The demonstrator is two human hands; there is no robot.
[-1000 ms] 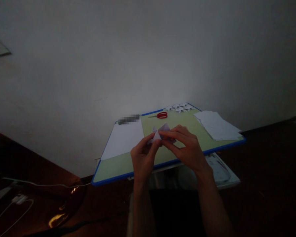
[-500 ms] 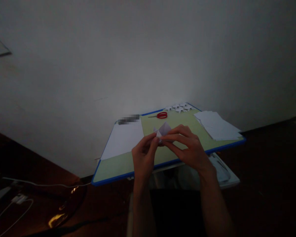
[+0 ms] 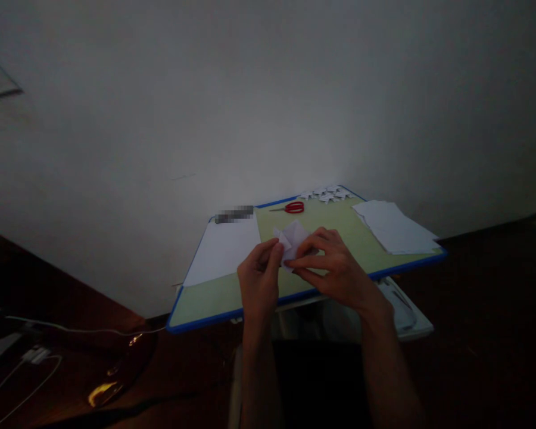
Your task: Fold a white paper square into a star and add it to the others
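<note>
A small folded white paper piece (image 3: 291, 239) is held above a green board with a blue rim (image 3: 214, 322). My left hand (image 3: 258, 280) pinches its left corner with thumb and fingers closed. Fingers of my right hand (image 3: 335, 268) are closed on the paper's right and lower side. Both forearms reach up from the bottom of the view.
On the board lie a white sheet (image 3: 226, 247) at the left, a stack of white sheets (image 3: 395, 226) at the right, red-handled scissors (image 3: 293, 207) and several small folded paper pieces (image 3: 326, 193) at the far edge. A white wall rises behind. White cables (image 3: 31, 357) lie at lower left.
The paper piece has turned and opened a little between my fingers, showing more white surface. My hands stay in nearly the same place.
</note>
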